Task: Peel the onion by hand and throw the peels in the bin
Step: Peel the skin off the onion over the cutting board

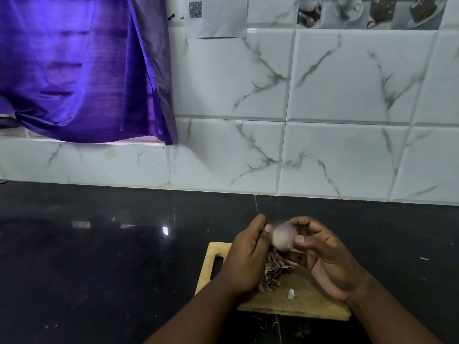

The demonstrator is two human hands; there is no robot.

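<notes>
A small pale purple onion (283, 238) with a smooth, mostly bare surface is held above a wooden cutting board (293, 304). My right hand (325, 254) grips it with thumb and curled fingers. My left hand (248, 259) touches its left side, the thumb pressed against the skin. A pile of dry brownish peels (273, 274) lies on the board under the hands. A small white piece (291, 293) sits on the board near the pile. No bin is in view.
The board lies on a glossy black countertop (99, 256) against a white marble-patterned tile wall (323, 120). A purple cloth (82, 70) hangs at the upper left. Small scraps (263, 324) lie on the counter in front of the board.
</notes>
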